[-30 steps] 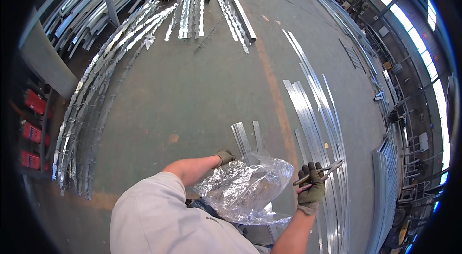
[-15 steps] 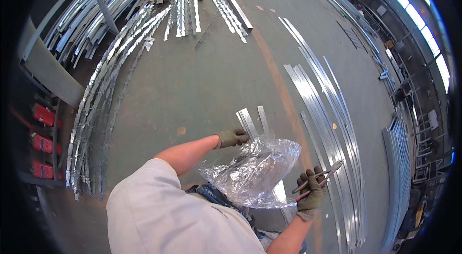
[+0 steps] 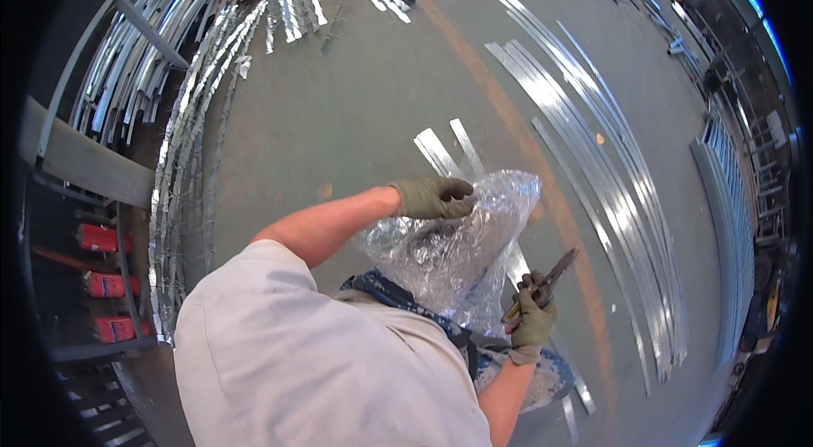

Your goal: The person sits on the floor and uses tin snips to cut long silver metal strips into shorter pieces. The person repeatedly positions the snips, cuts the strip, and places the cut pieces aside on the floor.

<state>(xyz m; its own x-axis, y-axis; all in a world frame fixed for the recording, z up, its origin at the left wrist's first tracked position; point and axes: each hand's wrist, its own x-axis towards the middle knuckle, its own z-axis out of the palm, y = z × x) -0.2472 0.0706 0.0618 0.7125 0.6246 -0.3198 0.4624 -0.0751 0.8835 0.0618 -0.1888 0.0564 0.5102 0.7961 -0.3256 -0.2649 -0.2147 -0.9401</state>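
1. Crinkled clear plastic (image 3: 457,265) bunches before the worker (image 3: 288,345), over metal strips (image 3: 435,151), its length seeming to slant forward and rightward.
2. The left hand (image 3: 434,198) looks nearer, at the plastic's upper-left edge; its fingers curl, though I can't tell whether they pinch anything.
3. Just beside its lower right, the right hand (image 3: 532,320) wraps its fingers round pliers (image 3: 555,274) angled forward-right.
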